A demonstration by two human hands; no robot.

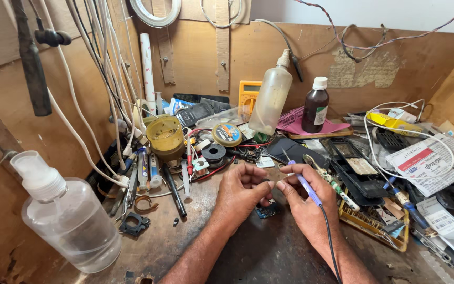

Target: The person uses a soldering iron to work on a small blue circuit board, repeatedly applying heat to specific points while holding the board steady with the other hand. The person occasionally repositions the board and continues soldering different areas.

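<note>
**Two hands over a small board at a crowded bench**

Nearest the camera on the left stands a clear bottle [69,223] with a white pump top, on the worn bench [269,257]. Just past it, at mid-bench, the person's two hands meet.

The right hand [306,202] has its fingers closed around a soldering iron [305,184] with a purple grip, held like a pen. Its long axis runs from the lower right, where the black cord [328,236] trails back along the forearm, up to the left, with the thin tip pointing away from the person. The iron looks light and stiff, best taken by the insulated grip, well clear of the metal end.

The left hand [243,192] is curled, fingertips touching the right thumb; it seems to pinch something small, though the view is too poor to tell what. Below the two hands lies a small blue circuit board [265,211], flat on the bench and partly hidden. It is likely thin, light and fragile, safest handled by its edges.

Further back lie a black solder spool [214,153], a dark phone [296,150] and a yellow jar [165,135]. Against the back wall stand a cloudy plastic bottle [271,97], a brown bottle [316,108] with a white cap, and a yellow multimeter [248,94]. White cables [74,100] hang at the left.
</note>
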